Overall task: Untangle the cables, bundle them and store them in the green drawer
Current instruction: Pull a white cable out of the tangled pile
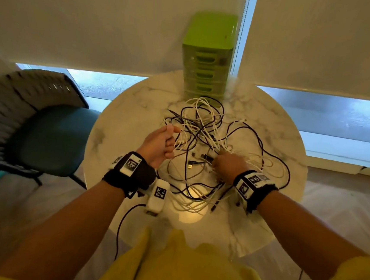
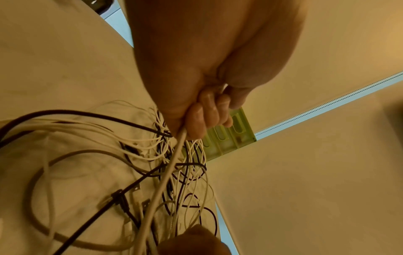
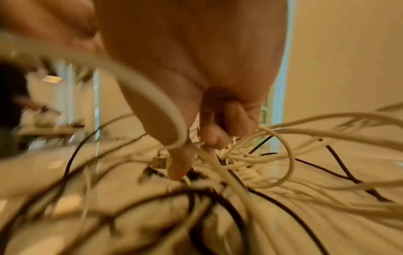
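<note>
A tangle of white and black cables (image 1: 203,130) lies spread over the round marble table (image 1: 117,128). At the table's far edge stands the green drawer unit (image 1: 207,51), all drawers closed. My left hand (image 1: 161,142) is raised over the tangle's left side; in the left wrist view its curled fingers (image 2: 207,107) grip one white cable (image 2: 165,181) that runs taut down toward my right hand (image 2: 191,241). My right hand (image 1: 226,166) sits low in the tangle's right part. In the blurred right wrist view its fingers (image 3: 209,138) curl around white cables (image 3: 229,181).
A dark chair with a blue seat (image 1: 44,131) stands left of the table. Loose USB plugs (image 1: 190,165) lie between my hands. A white tagged device (image 1: 158,196) hangs near my left wrist. Window blinds rise behind the drawer unit.
</note>
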Tool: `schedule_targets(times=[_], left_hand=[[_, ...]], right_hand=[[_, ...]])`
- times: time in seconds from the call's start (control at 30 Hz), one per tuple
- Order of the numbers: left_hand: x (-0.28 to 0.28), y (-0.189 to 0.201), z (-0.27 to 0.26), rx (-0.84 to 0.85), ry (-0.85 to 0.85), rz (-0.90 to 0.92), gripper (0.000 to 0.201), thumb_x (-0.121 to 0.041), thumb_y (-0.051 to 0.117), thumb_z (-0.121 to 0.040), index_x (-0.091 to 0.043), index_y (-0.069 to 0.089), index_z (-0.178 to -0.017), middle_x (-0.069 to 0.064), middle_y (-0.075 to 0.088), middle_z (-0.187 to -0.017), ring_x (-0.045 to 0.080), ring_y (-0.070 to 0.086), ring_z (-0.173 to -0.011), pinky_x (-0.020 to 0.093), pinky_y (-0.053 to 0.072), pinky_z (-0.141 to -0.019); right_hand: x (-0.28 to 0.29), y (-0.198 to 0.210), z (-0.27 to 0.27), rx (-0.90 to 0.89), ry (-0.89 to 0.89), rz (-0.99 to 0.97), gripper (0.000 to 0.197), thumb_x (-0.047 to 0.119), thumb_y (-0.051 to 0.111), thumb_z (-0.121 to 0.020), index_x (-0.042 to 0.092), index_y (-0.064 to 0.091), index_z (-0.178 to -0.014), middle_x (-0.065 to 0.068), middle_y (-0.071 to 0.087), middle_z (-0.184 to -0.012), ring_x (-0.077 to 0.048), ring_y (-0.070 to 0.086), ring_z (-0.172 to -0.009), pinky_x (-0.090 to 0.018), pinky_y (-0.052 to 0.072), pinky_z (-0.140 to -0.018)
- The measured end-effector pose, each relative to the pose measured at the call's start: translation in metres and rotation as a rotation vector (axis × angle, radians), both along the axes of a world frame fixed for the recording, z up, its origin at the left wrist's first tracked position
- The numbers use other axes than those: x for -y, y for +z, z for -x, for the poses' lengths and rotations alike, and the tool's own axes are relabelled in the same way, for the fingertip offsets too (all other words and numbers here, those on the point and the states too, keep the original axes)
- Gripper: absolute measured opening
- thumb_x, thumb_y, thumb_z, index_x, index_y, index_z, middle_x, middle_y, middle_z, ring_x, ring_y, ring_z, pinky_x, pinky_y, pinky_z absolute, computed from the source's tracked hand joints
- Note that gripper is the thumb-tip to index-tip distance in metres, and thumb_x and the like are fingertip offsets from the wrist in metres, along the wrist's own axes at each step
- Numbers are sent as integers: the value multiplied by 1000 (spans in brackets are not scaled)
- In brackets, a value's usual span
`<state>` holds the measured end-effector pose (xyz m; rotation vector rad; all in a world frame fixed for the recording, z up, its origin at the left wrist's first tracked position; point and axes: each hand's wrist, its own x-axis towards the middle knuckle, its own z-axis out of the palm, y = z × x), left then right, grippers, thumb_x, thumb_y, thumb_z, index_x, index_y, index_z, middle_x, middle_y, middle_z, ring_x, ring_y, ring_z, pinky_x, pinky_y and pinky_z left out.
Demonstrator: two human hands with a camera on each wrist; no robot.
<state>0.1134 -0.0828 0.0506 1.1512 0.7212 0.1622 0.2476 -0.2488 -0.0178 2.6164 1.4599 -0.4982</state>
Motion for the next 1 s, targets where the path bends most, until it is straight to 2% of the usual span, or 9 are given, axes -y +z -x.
schedule_targets(times=[0.1,0.2,0.33,0.47,0.57,0.67,0.77,0.9,1.0], left_hand=[[-7,1,-8,18,4,27,29,-33,34,-104,-13,54,-94,-5,26,-55,6,23,-43,20,22,-42],[-5,1,-20,54,-7,93,32,-38,34,-103,-14,54,-93,-5,27,-55,8,23,-45,21,22,-43],[6,6,-34,141,-25,121,30,-34,36,-102,-15,56,-91,-5,31,-58,8,24,-48,22,23,-44],[16,20,-41,240,-41,159,29,-33,35,-102,-13,55,-95,-3,34,-61,10,25,-52,24,23,-49],[21,26,-44,302,-55,192,26,-28,35,-102,-12,55,-98,-2,40,-62,9,29,-52,24,25,-50],[29,29,-46,347,-76,217,20,-16,31,-97,-13,50,-103,-2,43,-69,9,32,-54,25,26,-52],[33,29,-44,358,-76,214,30,-12,29,-94,-10,54,-109,-1,40,-70,9,32,-55,26,26,-54],[35,31,-44,321,-94,88,27,-22,34,-103,-10,57,-96,2,43,-69,8,39,-53,23,34,-54],[37,32,-45,297,-98,10,33,-31,34,-104,-10,53,-86,6,44,-73,11,42,-57,21,38,-50]], right_hand=[[0,29,-7,-244,-192,-383,20,23,53,-94,23,70,-104,-3,62,-102,-20,58,-91,-34,47,-78],[-4,75,-7,-278,-266,-695,18,16,51,-92,26,64,-84,2,65,-83,-18,57,-79,-34,45,-72],[-10,130,7,-408,-276,-934,8,21,49,-97,24,56,-99,0,62,-78,-18,58,-73,-33,46,-69],[-14,147,19,-535,-268,-980,15,19,49,-99,28,59,-105,13,55,-64,-11,55,-64,-29,46,-63],[-21,146,28,-640,-283,-1036,27,7,46,-99,13,61,-120,20,60,-72,4,55,-64,-17,48,-68],[-28,143,37,-802,-405,-1075,35,-8,44,-94,13,54,-119,3,61,-74,-5,59,-59,-19,52,-61],[-29,137,38,-858,-575,-1113,25,-5,51,-92,12,44,-109,-8,66,-75,-9,62,-54,-23,52,-52],[-28,128,37,-912,-615,-1123,23,0,57,-91,11,38,-96,-16,64,-71,-19,60,-55,-37,53,-59],[-29,127,36,-843,-591,-1087,23,9,60,-92,12,37,-90,-18,61,-68,-19,57,-51,-28,48,-51]])
